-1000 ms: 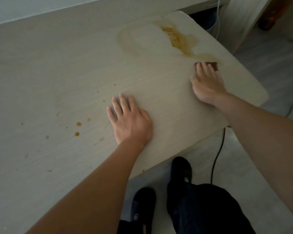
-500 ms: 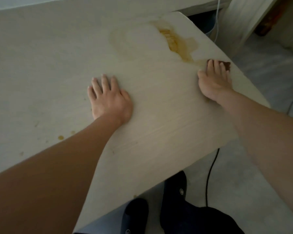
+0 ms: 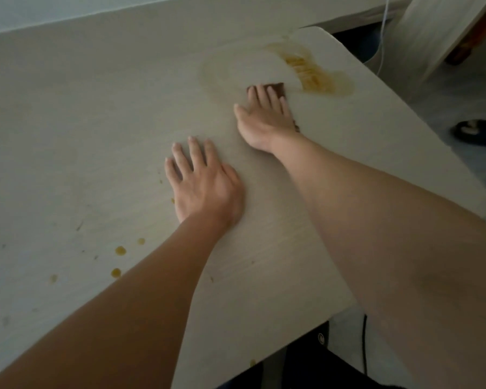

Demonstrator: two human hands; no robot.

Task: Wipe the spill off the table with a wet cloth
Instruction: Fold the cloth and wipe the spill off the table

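Note:
A yellow-brown spill point(image 3: 313, 73) lies smeared near the far right corner of the pale wooden table point(image 3: 82, 122). My right hand point(image 3: 265, 117) presses flat on a dark brown cloth point(image 3: 278, 88), whose edge shows past my fingertips, just left of the spill. A faint wet ring point(image 3: 216, 77) marks the table to the left of the cloth. My left hand point(image 3: 204, 182) rests palm down on the table, fingers spread, holding nothing. Small yellow drops point(image 3: 120, 250) dot the table at the near left.
The table's right edge runs diagonally close to the spill. On the floor beyond it lie a dark slipper point(image 3: 477, 133), a white cable point(image 3: 383, 35) and a black cable point(image 3: 364, 343). Pale wooden furniture point(image 3: 438, 32) stands at the top right.
My right hand has slid the cloth leftward from the table's right edge to the left of the spill. My left hand stays flat on the table.

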